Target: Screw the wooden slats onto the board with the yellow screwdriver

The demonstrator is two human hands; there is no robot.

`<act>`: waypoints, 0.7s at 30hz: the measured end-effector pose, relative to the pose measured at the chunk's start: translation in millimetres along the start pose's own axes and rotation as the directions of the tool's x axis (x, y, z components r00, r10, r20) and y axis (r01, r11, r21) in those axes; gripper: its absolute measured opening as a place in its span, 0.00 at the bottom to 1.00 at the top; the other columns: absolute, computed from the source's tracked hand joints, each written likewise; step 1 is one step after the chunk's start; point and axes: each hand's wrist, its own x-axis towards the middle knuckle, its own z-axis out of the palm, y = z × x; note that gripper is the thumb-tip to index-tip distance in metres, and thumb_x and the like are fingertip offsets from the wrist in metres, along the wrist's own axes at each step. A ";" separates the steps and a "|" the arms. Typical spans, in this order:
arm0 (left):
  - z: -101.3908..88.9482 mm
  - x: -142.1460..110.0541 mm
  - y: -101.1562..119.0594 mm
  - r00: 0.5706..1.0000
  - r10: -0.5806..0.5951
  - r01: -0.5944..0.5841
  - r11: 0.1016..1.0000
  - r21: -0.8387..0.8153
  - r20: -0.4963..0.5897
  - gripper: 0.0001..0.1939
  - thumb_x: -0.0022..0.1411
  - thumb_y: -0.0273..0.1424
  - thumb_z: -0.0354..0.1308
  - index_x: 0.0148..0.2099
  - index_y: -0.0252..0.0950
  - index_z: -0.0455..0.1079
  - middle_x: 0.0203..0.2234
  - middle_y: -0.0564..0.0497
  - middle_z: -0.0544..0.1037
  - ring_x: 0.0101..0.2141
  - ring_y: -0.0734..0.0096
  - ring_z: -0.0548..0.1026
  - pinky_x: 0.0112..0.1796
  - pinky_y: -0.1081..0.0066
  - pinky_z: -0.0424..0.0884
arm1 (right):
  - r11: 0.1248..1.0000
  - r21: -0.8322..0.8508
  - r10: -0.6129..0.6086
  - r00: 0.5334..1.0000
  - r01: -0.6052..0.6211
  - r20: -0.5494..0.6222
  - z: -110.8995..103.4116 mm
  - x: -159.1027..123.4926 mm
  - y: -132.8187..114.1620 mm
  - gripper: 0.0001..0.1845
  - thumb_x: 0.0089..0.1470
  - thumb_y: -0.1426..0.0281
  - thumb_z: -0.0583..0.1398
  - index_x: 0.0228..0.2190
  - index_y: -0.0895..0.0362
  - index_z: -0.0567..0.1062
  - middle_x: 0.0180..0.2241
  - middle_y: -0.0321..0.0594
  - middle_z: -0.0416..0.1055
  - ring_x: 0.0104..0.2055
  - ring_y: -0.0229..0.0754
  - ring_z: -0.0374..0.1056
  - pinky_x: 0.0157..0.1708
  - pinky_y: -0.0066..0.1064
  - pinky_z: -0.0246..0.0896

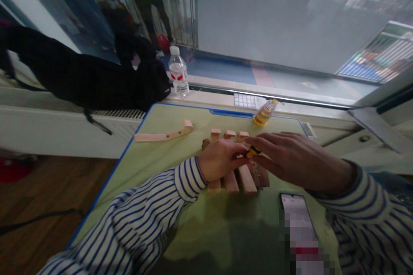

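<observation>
Both hands meet over a row of wooden slats lying side by side on the green mat. My left hand is curled, its fingers pinched toward a small yellow and black object. My right hand reaches in from the right, fingers bent together and touching the same small object. I cannot tell which hand carries it. A darker brown wooden piece lies under the right hand. The slats' far ends poke out beyond the hands.
A curved wooden piece lies at the mat's left. A yellow glue bottle lies at the far edge, a water bottle and a black bag on the sill, a phone near my right sleeve.
</observation>
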 end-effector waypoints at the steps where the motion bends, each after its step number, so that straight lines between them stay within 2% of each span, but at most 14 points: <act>1: 0.0 -0.3 -0.8 1.000 0.004 -0.004 1.000 -0.012 -0.002 0.09 0.61 0.35 0.54 0.40 0.37 0.72 0.31 0.53 0.76 0.32 0.73 0.72 0.33 0.73 0.63 | 1.000 -0.012 -0.010 1.000 0.010 0.008 -1.9 0.8 1.1 0.17 0.58 0.68 0.53 0.49 0.58 0.64 0.41 0.45 0.72 0.37 0.41 0.69 0.34 0.33 0.62; 8: 1.8 0.4 -5.6 1.000 0.016 -0.016 1.000 -0.011 -0.004 0.09 0.61 0.34 0.54 0.41 0.38 0.72 0.29 0.54 0.75 0.30 0.74 0.71 0.33 0.74 0.63 | 0.997 -0.042 -0.061 0.997 0.063 0.053 -1.3 3.3 5.1 0.14 0.57 0.72 0.53 0.47 0.58 0.66 0.39 0.43 0.72 0.36 0.40 0.68 0.34 0.33 0.62; 16: 2.4 4.8 -5.7 0.999 0.020 -0.018 0.998 -0.057 0.036 0.10 0.63 0.35 0.52 0.40 0.37 0.72 0.28 0.53 0.75 0.29 0.75 0.70 0.31 0.75 0.62 | 0.999 -0.029 -0.023 0.999 0.024 0.034 5.3 -0.4 5.3 0.12 0.56 0.72 0.53 0.43 0.59 0.66 0.34 0.42 0.72 0.34 0.40 0.67 0.33 0.31 0.59; 21: 1.3 4.8 -7.5 0.997 0.046 -0.042 0.997 -0.062 0.065 0.11 0.64 0.35 0.50 0.41 0.36 0.71 0.28 0.53 0.74 0.30 0.75 0.69 0.32 0.75 0.62 | 0.999 -0.035 0.032 0.998 -0.031 0.047 6.9 1.1 4.0 0.05 0.57 0.71 0.53 0.37 0.58 0.66 0.30 0.38 0.70 0.30 0.39 0.65 0.30 0.31 0.54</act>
